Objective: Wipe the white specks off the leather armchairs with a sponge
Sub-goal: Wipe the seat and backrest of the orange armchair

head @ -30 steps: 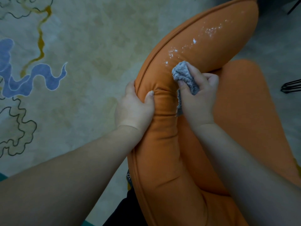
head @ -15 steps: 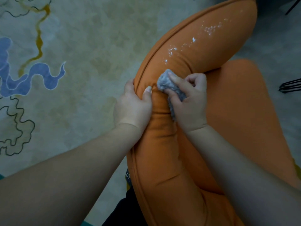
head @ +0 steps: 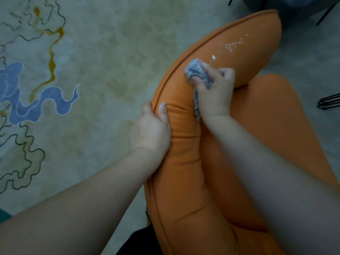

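An orange leather armchair fills the right half of the head view, its curved padded backrest running up to the top right. White specks lie scattered on the upper part of that backrest. My right hand grips a crumpled grey sponge cloth and presses it on the backrest just below the specks. My left hand holds the backrest's outer edge lower down, thumb on top and fingers curled behind the seam.
A pale rug with blue, ochre and dark wavy lines lies to the left of the chair. Dark furniture with thin black legs stands at the top right. A black wire object shows at the right edge.
My right hand pulled the cloth down toward my left thumb, then pushed it back up the backrest to the specks. The lowest patch of specks is gone. My left hand kept its hold.
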Demonstrator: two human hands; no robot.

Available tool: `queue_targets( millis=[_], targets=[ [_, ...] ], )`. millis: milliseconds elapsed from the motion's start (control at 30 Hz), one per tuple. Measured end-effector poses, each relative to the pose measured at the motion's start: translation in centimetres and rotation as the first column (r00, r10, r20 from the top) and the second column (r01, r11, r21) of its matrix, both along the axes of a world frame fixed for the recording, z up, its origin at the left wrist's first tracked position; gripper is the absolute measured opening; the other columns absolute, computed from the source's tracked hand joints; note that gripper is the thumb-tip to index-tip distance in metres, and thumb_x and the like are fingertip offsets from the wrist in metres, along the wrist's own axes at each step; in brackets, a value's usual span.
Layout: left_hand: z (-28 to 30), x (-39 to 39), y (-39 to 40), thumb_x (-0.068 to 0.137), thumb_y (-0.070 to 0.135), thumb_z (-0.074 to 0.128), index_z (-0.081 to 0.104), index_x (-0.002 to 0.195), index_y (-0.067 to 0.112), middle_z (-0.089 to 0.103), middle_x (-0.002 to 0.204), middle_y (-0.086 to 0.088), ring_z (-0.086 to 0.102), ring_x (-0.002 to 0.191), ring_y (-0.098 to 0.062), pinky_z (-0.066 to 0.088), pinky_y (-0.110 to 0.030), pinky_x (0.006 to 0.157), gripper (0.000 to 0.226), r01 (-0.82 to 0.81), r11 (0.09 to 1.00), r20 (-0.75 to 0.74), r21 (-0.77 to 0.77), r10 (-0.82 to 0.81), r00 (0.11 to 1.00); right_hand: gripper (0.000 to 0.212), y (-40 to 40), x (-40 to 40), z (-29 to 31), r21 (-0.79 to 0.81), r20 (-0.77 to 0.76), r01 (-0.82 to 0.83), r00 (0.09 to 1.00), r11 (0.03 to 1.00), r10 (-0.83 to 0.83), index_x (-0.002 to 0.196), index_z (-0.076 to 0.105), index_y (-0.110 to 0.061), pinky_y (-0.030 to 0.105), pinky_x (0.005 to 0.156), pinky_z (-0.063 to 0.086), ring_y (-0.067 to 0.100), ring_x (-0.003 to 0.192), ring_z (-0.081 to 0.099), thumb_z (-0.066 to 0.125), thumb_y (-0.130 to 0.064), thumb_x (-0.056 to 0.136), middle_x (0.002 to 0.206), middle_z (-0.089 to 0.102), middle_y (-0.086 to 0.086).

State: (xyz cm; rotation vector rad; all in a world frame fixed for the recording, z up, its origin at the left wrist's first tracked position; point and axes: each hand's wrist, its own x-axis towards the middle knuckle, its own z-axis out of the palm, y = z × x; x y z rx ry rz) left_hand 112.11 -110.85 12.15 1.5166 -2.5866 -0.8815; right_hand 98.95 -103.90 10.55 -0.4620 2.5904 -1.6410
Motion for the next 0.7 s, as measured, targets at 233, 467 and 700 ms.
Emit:
queue_targets(
  millis=[233, 467, 700],
  targets=[
    [0.3, -2.8, -2.9, 0.102, 0.041, 0.027, 0.051, 0.119, 0.008, 0.06, 0.118, -0.022, 0.055, 0.11, -0.039, 0.042, -0.038, 0.086, 0.044, 0.144, 0.983, -0.092, 0.11, -0.134, 0.987, 0.04, 0.7, 3.9, -0.8, 0.038, -0.144, -0.13, 0.98, 0.991, 0.134, 0.12, 0.067, -0.015, 0.024, 0.096, 0.041, 0.018, 0.093, 0.049, 0.072, -0.016, 0.08, 0.098, 0.038, 0.007],
    [-0.8, -6.0, -5.3, 0.102, 0.038, 0.029, 0.057, 0.115, 0.006, 0.063, 0.114, -0.02, 0.056, 0.106, -0.037, 0.041, -0.037, 0.084, 0.044, 0.284, 0.947, -0.211, 0.148, -0.25, 0.945, 0.037, -1.8, -1.1, -0.9, -0.001, -0.041, 0.135, 0.99, 0.991, -0.135, 0.119, 0.067, -0.014, 0.018, 0.096, 0.041, 0.025, 0.099, 0.054, 0.07, -0.015, 0.082, 0.102, 0.04, 0.006],
    [-1.2, -10.2, -7.2, 0.103, 0.035, 0.028, 0.056, 0.116, 0.007, 0.062, 0.116, -0.022, 0.055, 0.109, -0.037, 0.042, -0.04, 0.088, 0.042, 0.417, 0.889, -0.23, 0.192, -0.372, 0.899, 0.035, -3.1, -1.5, -0.7, 0.139, -0.204, 0.138, 0.973, 0.981, -0.108, 0.115, 0.07, -0.021, 0.036, 0.092, 0.044, 0.03, 0.092, 0.054, 0.069, -0.026, 0.08, 0.095, 0.049, 0.012]
  ],
)
